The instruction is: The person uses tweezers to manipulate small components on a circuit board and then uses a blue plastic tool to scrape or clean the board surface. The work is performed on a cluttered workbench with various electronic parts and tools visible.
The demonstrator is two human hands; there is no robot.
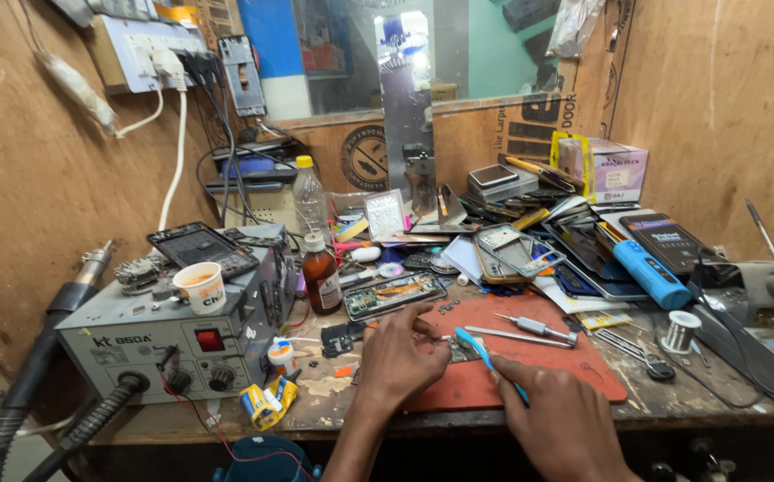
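My left hand [397, 353] rests on a red work mat [574, 357], its fingertips pinning a small circuit board [463, 350] flat on the mat. Just right of it, my right hand [558, 419] grips a light blue brush-like tool [487, 357] whose tip lies on the board. A silver screwdriver [534, 328] and a thin metal rod lie on the mat just beyond. A bare phone frame with its board exposed [394, 295] sits at the mat's far left corner.
A grey hot-air rework station [150, 344] with hoses and a paper cup [200, 286] stands at left. A brown glass bottle [321, 277], a clear plastic bottle [308, 198], a heap of phones and screens [529, 241], a blue cylinder [650, 272] and a solder spool [679, 330] crowd the bench.
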